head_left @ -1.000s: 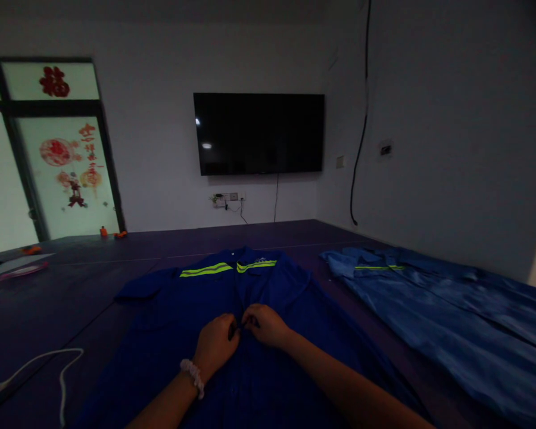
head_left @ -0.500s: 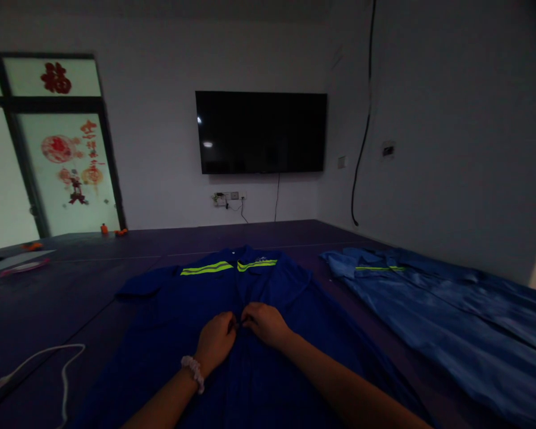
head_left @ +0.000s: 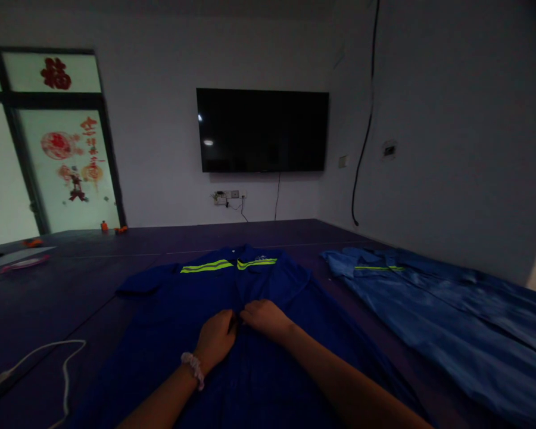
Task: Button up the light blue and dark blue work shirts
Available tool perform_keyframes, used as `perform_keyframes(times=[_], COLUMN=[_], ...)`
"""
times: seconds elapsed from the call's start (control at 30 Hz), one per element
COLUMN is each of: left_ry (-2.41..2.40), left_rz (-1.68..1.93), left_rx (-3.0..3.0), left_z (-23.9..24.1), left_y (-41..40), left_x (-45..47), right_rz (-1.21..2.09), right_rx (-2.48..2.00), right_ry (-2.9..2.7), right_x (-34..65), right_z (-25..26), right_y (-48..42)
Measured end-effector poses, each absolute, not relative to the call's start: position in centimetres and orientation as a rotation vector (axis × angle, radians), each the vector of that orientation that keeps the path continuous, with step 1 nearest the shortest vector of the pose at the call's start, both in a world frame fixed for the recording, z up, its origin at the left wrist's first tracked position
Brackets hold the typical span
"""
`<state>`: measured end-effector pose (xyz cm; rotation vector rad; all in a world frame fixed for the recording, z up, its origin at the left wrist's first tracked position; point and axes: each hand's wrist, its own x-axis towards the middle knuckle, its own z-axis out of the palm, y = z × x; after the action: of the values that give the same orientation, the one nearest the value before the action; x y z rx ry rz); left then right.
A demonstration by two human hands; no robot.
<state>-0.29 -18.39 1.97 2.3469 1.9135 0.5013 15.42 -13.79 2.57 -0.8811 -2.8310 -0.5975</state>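
Your left hand [head_left: 217, 336] and right hand [head_left: 264, 316] meet knuckle to knuckle, forearms angled inward. The fingers of both are curled tight, pinching the centre front of the dark blue jacket [head_left: 170, 316]. The jacket lies flat on the purple table [head_left: 49, 298] straight before you. Its long axis runs away from you, collar toward the far wall.

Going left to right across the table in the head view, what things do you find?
white cable → left hand → right hand, both hands pinching the front of the dark blue shirt → lighter blue shirt
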Motion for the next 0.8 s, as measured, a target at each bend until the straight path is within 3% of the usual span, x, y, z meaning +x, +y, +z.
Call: perform_keyframes(times=[0.8], left_ry=[1.914], left_rz=[0.466], left_rx=[2.457], left_z=[2.27], left_y=[-18.74], left_x=[0.12], right_rz=[-0.588], right_rx=[-0.971], right_ry=[-2.781], right_x=[15.26], right_z=[2.16], right_y=[-13.62])
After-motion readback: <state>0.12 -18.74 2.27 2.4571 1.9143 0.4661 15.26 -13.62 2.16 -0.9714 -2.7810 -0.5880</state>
